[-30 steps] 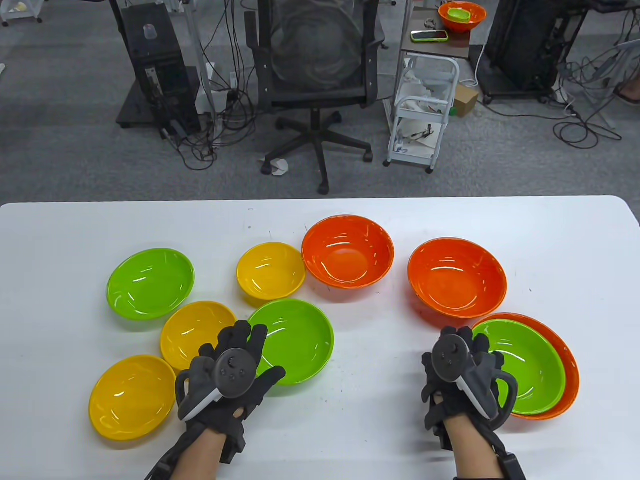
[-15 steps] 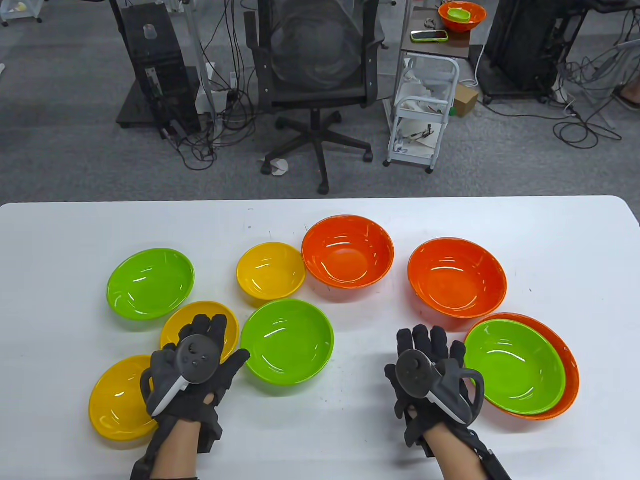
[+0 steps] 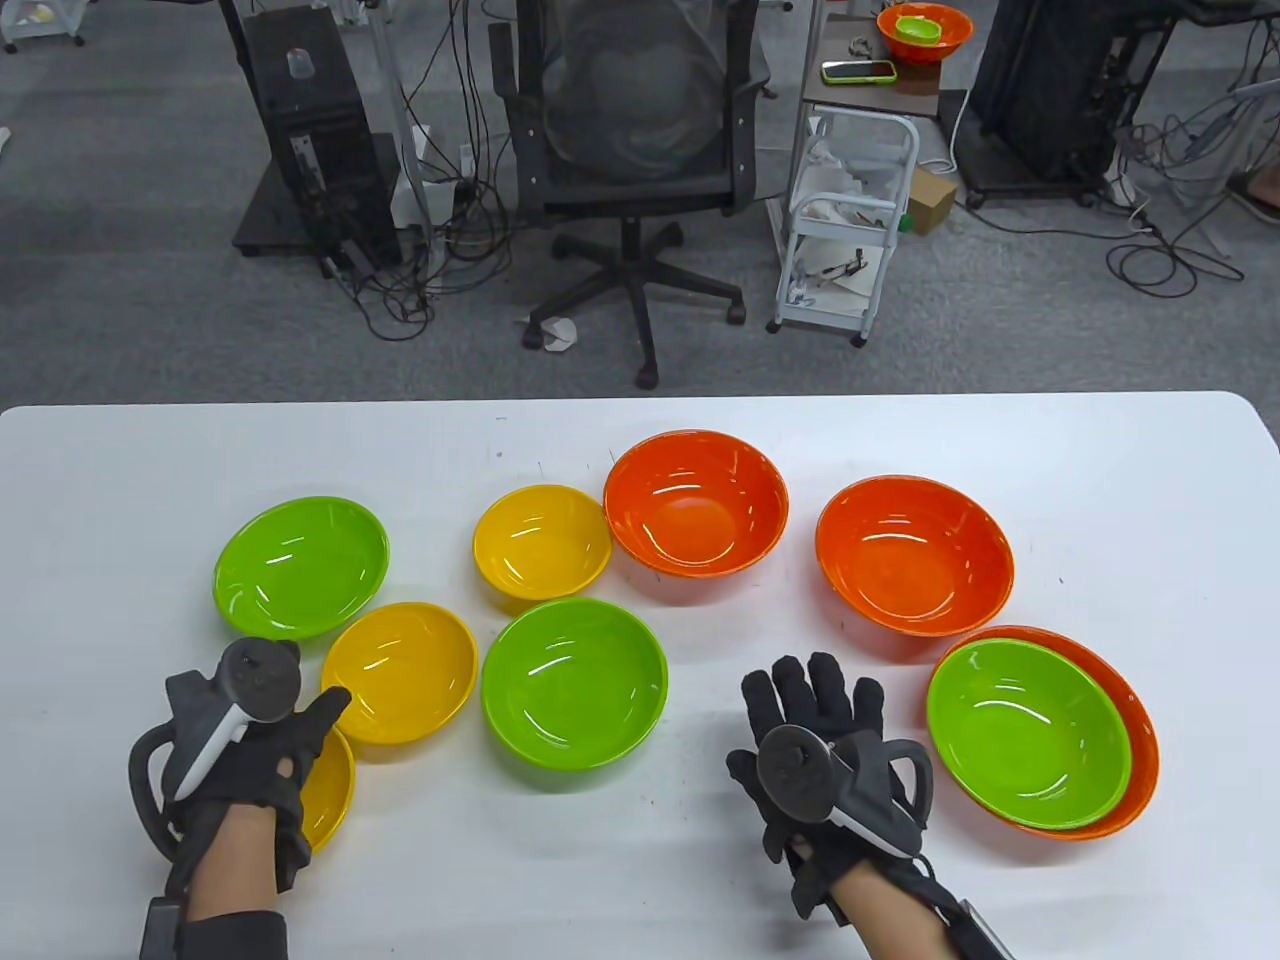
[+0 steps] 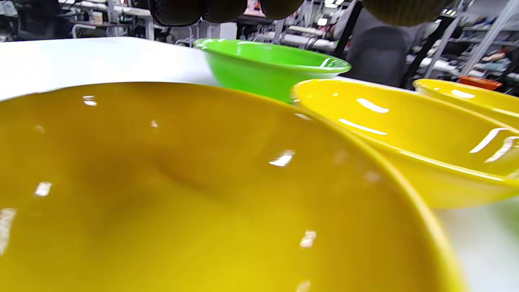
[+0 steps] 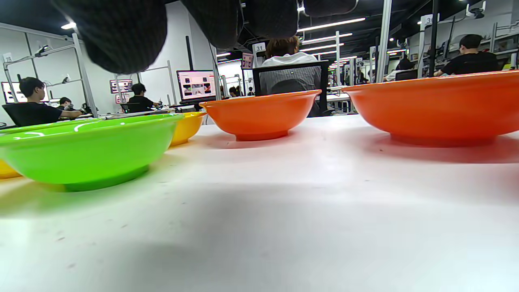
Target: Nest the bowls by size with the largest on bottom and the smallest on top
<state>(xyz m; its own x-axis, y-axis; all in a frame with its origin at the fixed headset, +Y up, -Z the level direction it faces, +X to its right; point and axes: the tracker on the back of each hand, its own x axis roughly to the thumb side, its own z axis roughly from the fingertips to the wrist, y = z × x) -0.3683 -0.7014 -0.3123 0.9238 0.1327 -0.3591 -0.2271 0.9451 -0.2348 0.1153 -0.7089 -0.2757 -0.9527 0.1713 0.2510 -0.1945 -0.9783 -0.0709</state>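
Note:
Several bowls stand on the white table (image 3: 1150,480). A green bowl (image 3: 1028,733) sits nested in a larger orange bowl (image 3: 1143,735) at the right. Two more orange bowls (image 3: 696,503) (image 3: 914,553), green bowls (image 3: 574,683) (image 3: 300,565) and yellow bowls (image 3: 541,545) (image 3: 398,670) stand singly. My left hand (image 3: 265,745) hovers over the near-left yellow bowl (image 3: 335,790) and covers most of it; that bowl fills the left wrist view (image 4: 202,194), with the fingertips (image 4: 178,10) above it. My right hand (image 3: 810,700) lies empty, fingers spread, between the middle green bowl and the nested pair.
Beyond the table's far edge are an office chair (image 3: 635,130), a white cart (image 3: 845,220) and cables on the floor. The right wrist view shows the middle green bowl (image 5: 81,150) at the left and two orange bowls (image 5: 259,113) (image 5: 438,105) ahead.
My left hand has moved left from the middle green bowl to above the near-left yellow bowl. My right hand has drawn left, away from the nested green and orange pair. No bowl has moved.

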